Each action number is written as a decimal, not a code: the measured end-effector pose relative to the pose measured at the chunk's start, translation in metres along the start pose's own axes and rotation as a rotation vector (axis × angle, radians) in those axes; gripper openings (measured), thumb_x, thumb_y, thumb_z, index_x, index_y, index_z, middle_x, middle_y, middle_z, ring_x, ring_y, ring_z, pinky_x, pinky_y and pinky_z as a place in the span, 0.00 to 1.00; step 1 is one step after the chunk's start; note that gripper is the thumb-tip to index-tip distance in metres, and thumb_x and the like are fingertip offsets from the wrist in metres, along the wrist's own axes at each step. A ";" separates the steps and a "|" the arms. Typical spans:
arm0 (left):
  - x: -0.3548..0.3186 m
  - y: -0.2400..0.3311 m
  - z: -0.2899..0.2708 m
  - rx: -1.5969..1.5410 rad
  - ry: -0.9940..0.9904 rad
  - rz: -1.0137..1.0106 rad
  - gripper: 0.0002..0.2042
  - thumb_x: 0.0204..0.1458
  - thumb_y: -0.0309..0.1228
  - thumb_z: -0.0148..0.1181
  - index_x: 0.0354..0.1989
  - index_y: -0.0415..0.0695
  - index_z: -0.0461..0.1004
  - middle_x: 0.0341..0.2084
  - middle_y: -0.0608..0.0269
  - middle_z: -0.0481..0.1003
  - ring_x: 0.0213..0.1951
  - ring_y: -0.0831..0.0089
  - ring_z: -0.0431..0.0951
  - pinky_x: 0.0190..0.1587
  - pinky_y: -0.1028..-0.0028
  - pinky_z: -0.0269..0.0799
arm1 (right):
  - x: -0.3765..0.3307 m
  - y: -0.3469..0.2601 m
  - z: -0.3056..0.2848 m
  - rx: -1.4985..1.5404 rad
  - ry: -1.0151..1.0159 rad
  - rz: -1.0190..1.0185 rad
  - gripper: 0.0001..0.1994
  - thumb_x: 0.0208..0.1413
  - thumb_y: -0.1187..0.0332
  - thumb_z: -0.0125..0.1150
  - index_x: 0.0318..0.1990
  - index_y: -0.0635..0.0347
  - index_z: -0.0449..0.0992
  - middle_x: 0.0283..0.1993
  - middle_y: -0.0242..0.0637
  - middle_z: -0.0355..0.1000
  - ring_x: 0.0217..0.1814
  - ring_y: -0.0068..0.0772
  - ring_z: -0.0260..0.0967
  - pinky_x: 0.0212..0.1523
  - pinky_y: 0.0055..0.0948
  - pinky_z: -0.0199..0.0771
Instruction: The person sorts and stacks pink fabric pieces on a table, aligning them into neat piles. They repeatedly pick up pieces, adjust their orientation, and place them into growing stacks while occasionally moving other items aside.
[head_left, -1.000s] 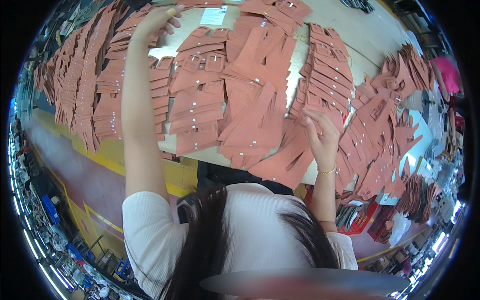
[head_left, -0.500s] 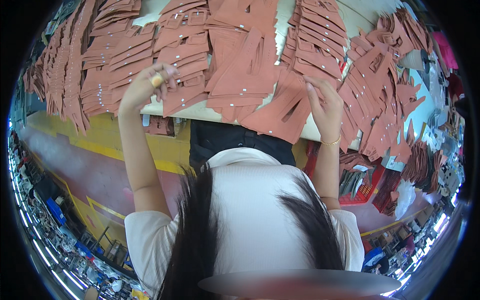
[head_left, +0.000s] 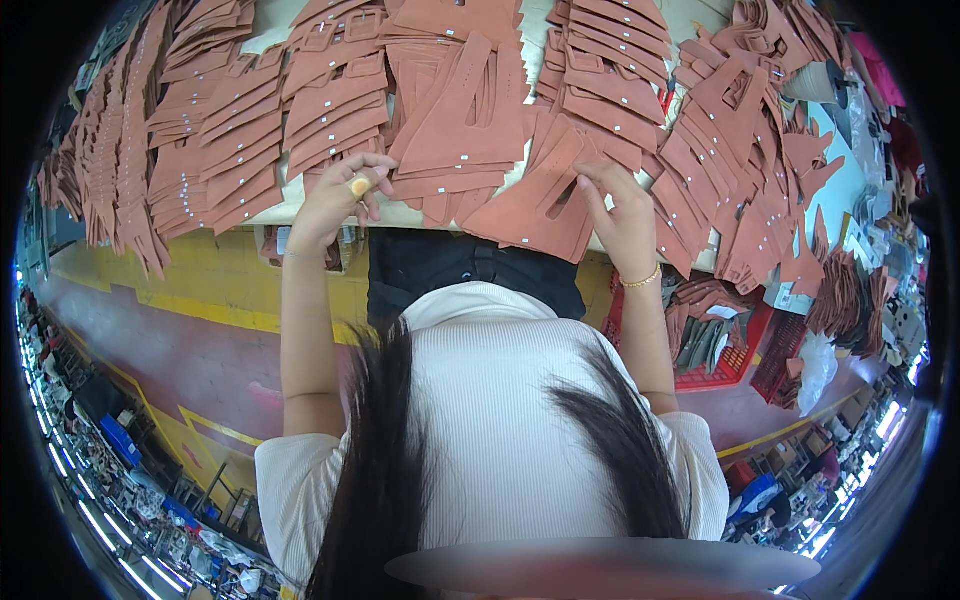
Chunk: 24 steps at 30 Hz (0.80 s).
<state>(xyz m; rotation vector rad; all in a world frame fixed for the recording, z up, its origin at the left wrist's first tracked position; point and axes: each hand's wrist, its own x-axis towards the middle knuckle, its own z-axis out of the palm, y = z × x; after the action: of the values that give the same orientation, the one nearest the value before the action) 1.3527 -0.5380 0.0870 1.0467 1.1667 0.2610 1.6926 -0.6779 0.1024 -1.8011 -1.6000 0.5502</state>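
Brown-pink leather pieces with cut-out slots and small white stickers lie overlapping in rows on the table. My left hand (head_left: pixel 342 203) hovers at the table's front edge beside a row of leather pieces (head_left: pixel 335 108), its fingers loosely bent and apart. A yellow band sits on one of its fingers, and nothing shows in its grasp. My right hand (head_left: pixel 620 212) has thumb and forefinger pinched at the upper right edge of a slotted leather piece (head_left: pixel 535 215) in a fanned stack in front of me. A larger stack of leather pieces (head_left: pixel 445 130) lies between the hands.
More rows of leather pieces (head_left: pixel 125 130) cover the left of the table, and a looser heap (head_left: pixel 720 150) the right. A red crate (head_left: pixel 735 375) holding pieces stands below on the right, near a clear plastic bag (head_left: pixel 817 372). The pale table edge (head_left: pixel 405 216) runs before me.
My left hand has come down and right, nearer the middle stack. The right hand stays at the fanned pieces. The whole view has shifted slightly.
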 end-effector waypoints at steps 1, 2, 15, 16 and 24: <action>0.001 -0.001 0.002 -0.001 0.001 -0.005 0.14 0.63 0.36 0.57 0.51 0.41 0.74 0.30 0.66 0.76 0.22 0.83 0.73 0.21 0.84 0.66 | -0.002 0.001 0.000 -0.010 -0.013 0.016 0.09 0.58 0.73 0.63 0.45 0.62 0.81 0.43 0.42 0.79 0.38 0.36 0.76 0.43 0.28 0.75; 0.001 -0.001 0.003 -0.002 0.001 -0.009 0.15 0.63 0.36 0.56 0.53 0.40 0.74 0.31 0.66 0.76 0.22 0.82 0.73 0.21 0.83 0.66 | -0.003 0.001 0.000 -0.020 -0.026 0.032 0.09 0.58 0.74 0.63 0.45 0.62 0.81 0.43 0.42 0.79 0.38 0.36 0.76 0.43 0.29 0.75; 0.002 -0.006 0.007 -0.007 0.018 -0.056 0.16 0.63 0.36 0.58 0.55 0.42 0.72 0.32 0.65 0.76 0.24 0.81 0.74 0.20 0.82 0.67 | 0.005 0.004 0.005 0.016 -0.007 0.000 0.08 0.58 0.73 0.63 0.45 0.62 0.81 0.43 0.41 0.79 0.42 0.41 0.77 0.44 0.31 0.75; 0.003 -0.006 0.007 -0.001 0.017 -0.057 0.16 0.63 0.36 0.58 0.55 0.42 0.72 0.32 0.64 0.76 0.24 0.81 0.74 0.20 0.82 0.67 | 0.005 0.005 0.006 -0.004 -0.005 -0.015 0.08 0.58 0.73 0.62 0.44 0.62 0.81 0.43 0.41 0.79 0.41 0.41 0.77 0.43 0.31 0.75; 0.002 -0.006 0.009 -0.019 0.011 -0.038 0.18 0.63 0.36 0.57 0.56 0.40 0.71 0.33 0.63 0.75 0.24 0.81 0.73 0.21 0.82 0.67 | 0.005 0.003 0.015 0.008 -0.039 0.005 0.06 0.57 0.72 0.62 0.40 0.61 0.81 0.36 0.41 0.77 0.36 0.43 0.74 0.41 0.35 0.71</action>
<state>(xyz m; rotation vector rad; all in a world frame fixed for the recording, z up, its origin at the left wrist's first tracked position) 1.3590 -0.5450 0.0813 1.0066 1.1909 0.2479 1.6853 -0.6701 0.0907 -1.7992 -1.6175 0.5958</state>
